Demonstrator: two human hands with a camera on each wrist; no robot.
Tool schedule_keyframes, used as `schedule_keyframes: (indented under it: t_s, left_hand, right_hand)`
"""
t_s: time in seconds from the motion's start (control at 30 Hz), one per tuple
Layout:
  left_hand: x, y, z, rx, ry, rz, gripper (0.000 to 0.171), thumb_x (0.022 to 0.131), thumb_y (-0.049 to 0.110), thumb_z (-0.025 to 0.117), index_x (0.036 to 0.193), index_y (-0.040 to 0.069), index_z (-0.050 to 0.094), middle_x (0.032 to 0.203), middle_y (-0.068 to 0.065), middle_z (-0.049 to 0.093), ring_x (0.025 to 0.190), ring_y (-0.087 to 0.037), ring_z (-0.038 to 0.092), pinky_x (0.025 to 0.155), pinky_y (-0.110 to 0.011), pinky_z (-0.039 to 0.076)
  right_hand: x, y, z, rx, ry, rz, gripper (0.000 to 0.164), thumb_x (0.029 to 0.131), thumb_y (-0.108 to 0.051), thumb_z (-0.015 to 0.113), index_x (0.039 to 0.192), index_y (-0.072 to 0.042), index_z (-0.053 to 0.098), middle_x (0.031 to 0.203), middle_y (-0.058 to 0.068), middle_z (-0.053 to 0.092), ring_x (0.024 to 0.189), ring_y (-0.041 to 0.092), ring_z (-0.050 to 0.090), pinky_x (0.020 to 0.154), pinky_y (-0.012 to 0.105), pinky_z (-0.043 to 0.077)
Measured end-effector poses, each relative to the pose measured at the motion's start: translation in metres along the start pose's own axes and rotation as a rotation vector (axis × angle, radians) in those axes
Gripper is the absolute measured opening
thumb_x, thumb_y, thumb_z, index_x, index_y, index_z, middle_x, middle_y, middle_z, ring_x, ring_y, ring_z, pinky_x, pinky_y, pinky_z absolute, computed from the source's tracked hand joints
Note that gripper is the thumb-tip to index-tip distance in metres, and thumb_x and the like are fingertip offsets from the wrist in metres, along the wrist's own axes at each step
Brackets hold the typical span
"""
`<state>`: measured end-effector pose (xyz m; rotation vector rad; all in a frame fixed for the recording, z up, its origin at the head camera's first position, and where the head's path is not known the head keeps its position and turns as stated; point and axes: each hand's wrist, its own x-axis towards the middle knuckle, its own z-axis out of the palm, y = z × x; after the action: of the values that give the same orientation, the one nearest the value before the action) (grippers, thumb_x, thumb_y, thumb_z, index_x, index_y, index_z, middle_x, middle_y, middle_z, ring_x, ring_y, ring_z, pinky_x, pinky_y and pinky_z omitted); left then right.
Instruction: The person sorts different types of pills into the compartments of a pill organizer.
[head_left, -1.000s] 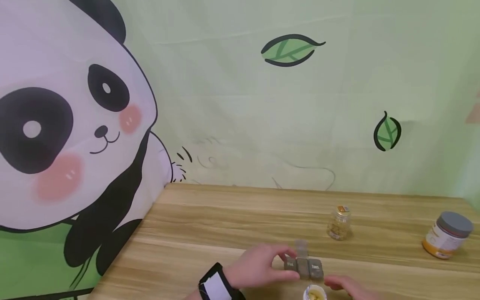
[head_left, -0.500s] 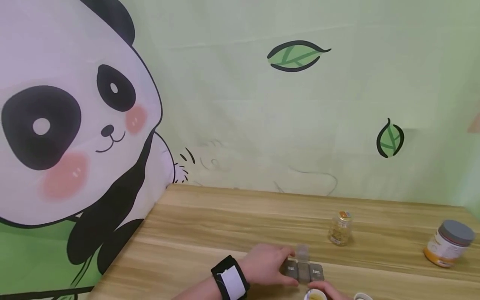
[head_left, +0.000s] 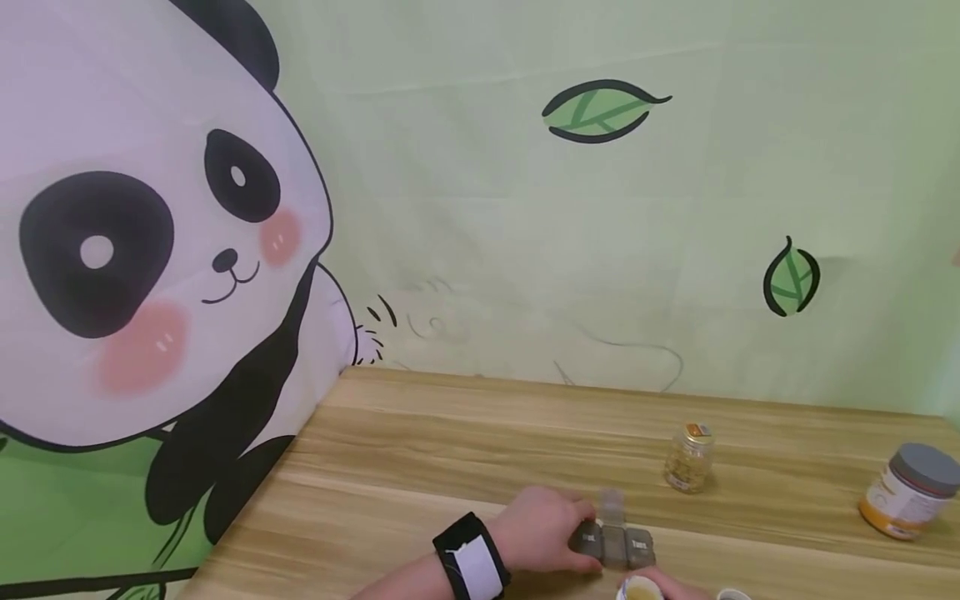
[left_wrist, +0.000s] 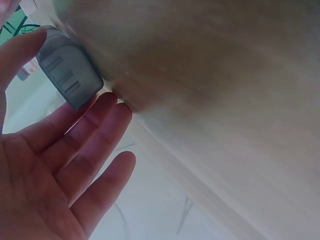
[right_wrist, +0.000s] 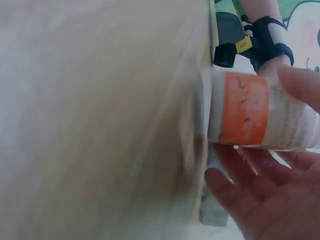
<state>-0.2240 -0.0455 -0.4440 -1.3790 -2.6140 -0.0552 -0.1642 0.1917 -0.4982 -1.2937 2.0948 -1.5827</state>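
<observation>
A grey pill organizer (head_left: pixel 614 546) lies on the wooden table, its middle compartment's clear lid (head_left: pixel 612 505) raised. Thumb and fingers of my left hand (head_left: pixel 543 533) hold its left end; the left wrist view shows the grey end (left_wrist: pixel 70 70) between them. In front of the organizer is an uncapped white pill bottle (head_left: pixel 640 588) with pale yellow contents. My right hand (head_left: pixel 671 585) grips that bottle, and the right wrist view shows its orange label (right_wrist: pixel 245 109) between thumb and fingers. Most of the right hand falls below the head view's edge.
A small clear jar with a gold lid (head_left: pixel 689 460) stands behind the organizer. Farther right is a white and orange jar with a grey lid (head_left: pixel 910 492). A white cap (head_left: pixel 732 595) sits at the bottom edge. A panda-print cloth (head_left: pixel 487 208) hangs behind the table.
My right hand has moved left to the white bottle and now grips it. The left hand stays at the organizer. The white cap has come into view as the head camera shifted slightly.
</observation>
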Motion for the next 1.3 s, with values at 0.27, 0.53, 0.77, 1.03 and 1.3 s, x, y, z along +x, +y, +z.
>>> schedule_keyframes:
  t_s: [0.27,0.53,0.77,1.03,1.3]
  left_hand:
    - [0.003,0.004,-0.001,-0.015,-0.039,-0.012,0.041,0.082,0.056,0.069,0.1,0.02,0.067,0.078,0.018,0.053,0.06,0.005,0.041,0.051,-0.014,0.03]
    - [0.005,0.005,0.0,-0.037,-0.057,-0.018,0.042,0.083,0.056,0.068,0.104,0.019,0.069,0.084,0.016,0.059,0.063,0.006,0.044,0.054,-0.013,0.032]
    - [0.005,0.003,0.001,-0.047,-0.059,-0.019,0.042,0.083,0.056,0.069,0.103,0.019,0.069,0.084,0.016,0.058,0.062,0.005,0.042,0.053,-0.013,0.03]
    - [0.003,0.002,-0.002,-0.059,-0.071,-0.015,0.041,0.084,0.054,0.069,0.103,0.018,0.069,0.08,0.016,0.056,0.061,0.005,0.04,0.052,-0.013,0.029]
    - [0.001,0.003,-0.002,-0.004,-0.046,-0.013,0.041,0.083,0.057,0.068,0.1,0.02,0.069,0.079,0.016,0.055,0.06,0.004,0.042,0.051,-0.015,0.03]
  right_hand:
    - [-0.006,-0.024,-0.01,0.14,0.101,-0.078,0.066,0.082,0.022,0.053,0.134,-0.02,0.048,0.127,-0.005,0.059,0.112,0.009,0.055,0.085,0.026,0.045]
    - [-0.003,-0.048,-0.022,-0.276,0.392,0.15,0.052,0.083,0.004,0.071,0.13,-0.002,0.05,0.108,-0.013,0.06,0.095,0.0,0.057,0.073,0.022,0.049]
    - [0.011,-0.056,-0.035,-0.491,0.385,0.053,0.058,0.078,-0.003,0.079,0.127,-0.007,0.047,0.104,-0.009,0.063,0.086,0.003,0.056,0.066,0.023,0.044]
    - [0.014,-0.051,-0.047,-0.509,0.315,0.095,0.048,0.082,-0.009,0.078,0.119,-0.009,0.048,0.102,-0.002,0.06,0.084,0.003,0.054,0.063,0.025,0.048]
    - [0.012,-0.045,-0.05,-0.69,0.202,0.18,0.046,0.084,-0.03,0.076,0.122,-0.015,0.053,0.101,-0.008,0.058,0.079,0.0,0.051,0.062,0.025,0.045]
